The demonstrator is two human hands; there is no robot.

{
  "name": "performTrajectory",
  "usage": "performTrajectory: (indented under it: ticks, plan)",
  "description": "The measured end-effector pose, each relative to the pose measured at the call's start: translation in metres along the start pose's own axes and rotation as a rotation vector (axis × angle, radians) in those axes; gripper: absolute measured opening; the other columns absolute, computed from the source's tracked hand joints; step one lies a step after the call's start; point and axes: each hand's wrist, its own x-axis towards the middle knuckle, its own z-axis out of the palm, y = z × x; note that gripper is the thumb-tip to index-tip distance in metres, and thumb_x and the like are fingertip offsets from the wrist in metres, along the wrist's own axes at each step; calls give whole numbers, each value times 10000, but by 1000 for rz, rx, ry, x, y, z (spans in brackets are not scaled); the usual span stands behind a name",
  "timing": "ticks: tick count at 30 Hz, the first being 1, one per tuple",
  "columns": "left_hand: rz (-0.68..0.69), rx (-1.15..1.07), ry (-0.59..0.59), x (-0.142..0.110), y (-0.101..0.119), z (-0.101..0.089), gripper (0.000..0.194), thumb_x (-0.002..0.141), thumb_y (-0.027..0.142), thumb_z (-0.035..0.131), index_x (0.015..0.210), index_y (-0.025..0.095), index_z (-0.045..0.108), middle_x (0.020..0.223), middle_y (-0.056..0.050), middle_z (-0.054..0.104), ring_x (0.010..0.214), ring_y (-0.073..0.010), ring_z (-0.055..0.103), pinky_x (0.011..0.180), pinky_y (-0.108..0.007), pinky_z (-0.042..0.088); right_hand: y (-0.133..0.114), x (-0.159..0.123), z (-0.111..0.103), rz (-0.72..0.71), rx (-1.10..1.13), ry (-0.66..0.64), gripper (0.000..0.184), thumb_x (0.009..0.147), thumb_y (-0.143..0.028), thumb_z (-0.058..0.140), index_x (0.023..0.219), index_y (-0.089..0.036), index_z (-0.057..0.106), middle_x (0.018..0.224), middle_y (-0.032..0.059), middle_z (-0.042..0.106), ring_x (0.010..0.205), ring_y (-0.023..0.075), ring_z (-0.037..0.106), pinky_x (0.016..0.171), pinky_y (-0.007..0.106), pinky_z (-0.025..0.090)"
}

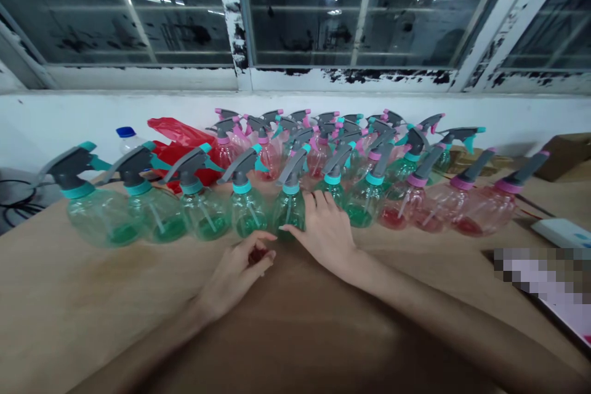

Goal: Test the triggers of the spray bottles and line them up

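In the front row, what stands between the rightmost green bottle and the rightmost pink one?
Two pink spray bottles, side by side, as the head view shows.

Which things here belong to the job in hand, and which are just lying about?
Likely the job:
- green spray bottle at the right hand, left hand nearby
- other front-row spray bottles
- spray bottles behind

Likely just lying about:
- red plastic bag
- blue-capped bottle
- cardboard box
- black cables
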Motion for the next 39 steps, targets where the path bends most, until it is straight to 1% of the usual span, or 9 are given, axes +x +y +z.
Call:
performTrajectory:
  ticks: [7,14,17,21,25,28,32,36,39]
  plan:
    - [-1,-36,-63,1,8,4,227,880,364,444,1034,223,532,759,22,574,625,-133,559,610,-260,442,-4,9,3,46,-23,-43,597,805,-511,552,1193,-65,470,991,202,604,797,308,619,525,385,490]
    - [-6,-11,-77,2,7,7,224,890,366,444,1051,235,529,793,26,536,630,-128,560,625,-264,437,-3,4,-3,44,-14,-15,762,782,-538,571,1341,-70,351,1028,207,628,780,297,641,514,367,489]
    - [-9,-15,-99,3,7,7,214,890,371,446,1033,235,530,771,33,535,611,-125,566,625,-267,436,9,-10,-15,40,6,2,624,819,-559,501,1264,-123,465,945,154,680,741,276,654,503,339,462]
    - [-3,-38,-122,6,12,10,214,890,390,444,1001,236,542,753,34,554,628,-131,575,636,-267,448,39,-28,-31,104,58,21,379,848,-541,469,982,-224,628,733,51,706,678,242,668,506,302,428]
    - [17,-108,-139,12,17,16,219,891,387,446,1012,232,542,758,29,554,615,-125,573,634,-268,462,69,-31,-37,186,99,53,318,845,-506,500,964,-243,634,820,34,714,655,224,657,537,314,443]
    - [25,-136,-151,19,19,21,267,891,397,446,1096,241,519,767,27,556,614,-126,577,649,-279,474,79,-25,-35,206,164,53,367,838,-517,498,1042,-232,608,942,51,702,635,210,645,578,343,473]
    - [-3,-174,-145,27,19,26,383,883,432,446,1213,241,470,745,17,571,600,-133,565,637,-287,491,79,-11,-29,193,228,55,490,835,-538,481,1180,-194,531,1116,101,645,699,221,654,664,387,503]
    - [-32,-211,-165,30,21,30,484,874,440,452,1308,232,402,721,19,573,571,-128,543,589,-275,490,71,1,-22,221,203,25,657,791,-606,495,1269,-158,452,1139,140,626,873,300,645,667,414,506]
    - [-31,-201,-181,32,24,32,519,876,434,450,1348,235,365,690,30,573,547,-121,530,558,-256,476,66,8,-17,251,185,-18,726,762,-646,497,1261,-121,445,1123,174,623,889,333,636,648,427,503]
